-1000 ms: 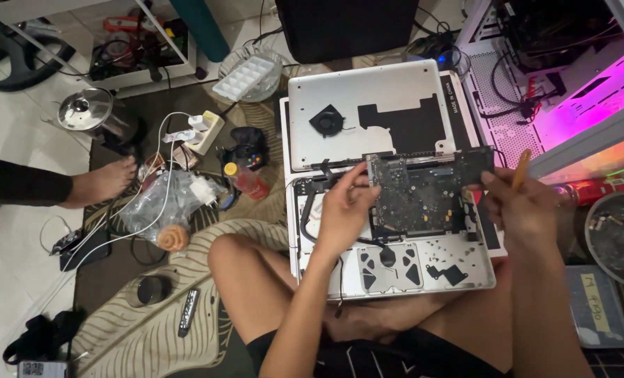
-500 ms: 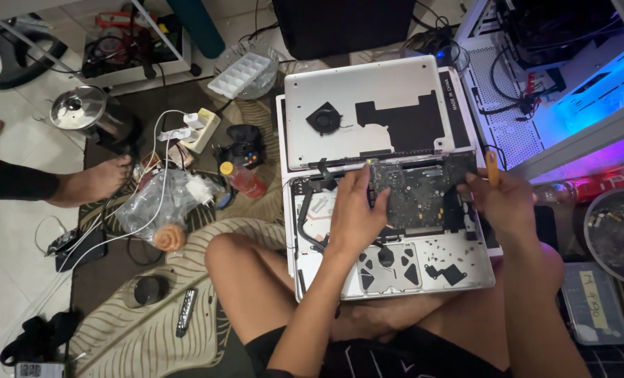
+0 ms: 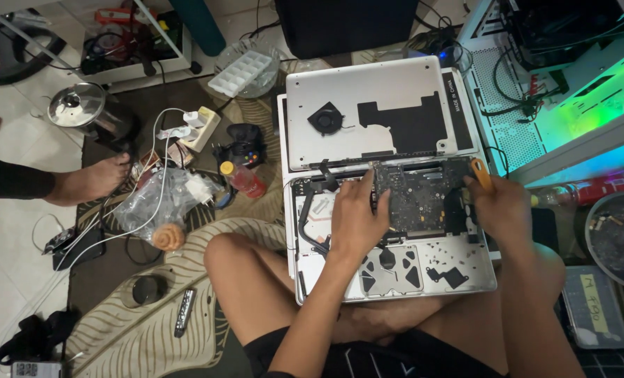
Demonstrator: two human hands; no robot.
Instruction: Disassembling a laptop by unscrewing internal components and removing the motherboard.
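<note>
Circuit board (image 3: 424, 199) now lay flatter in the opened laptop shell (image 3: 396, 276) on our lap, lower than a second earlier, when we held it tilted up. Its long axis ran left to right. Our left hand (image 3: 357, 220) pressed its left edge, fingers spread. Our right hand (image 3: 501, 206) gripped its right end, pinching an orange tool (image 3: 481, 173). A detached bottom cover (image 3: 375, 112) lay just beyond.

home floor | rug (image 3: 137, 336) | kettle (image 3: 81, 108) | open PC case (image 3: 571, 77)
</note>
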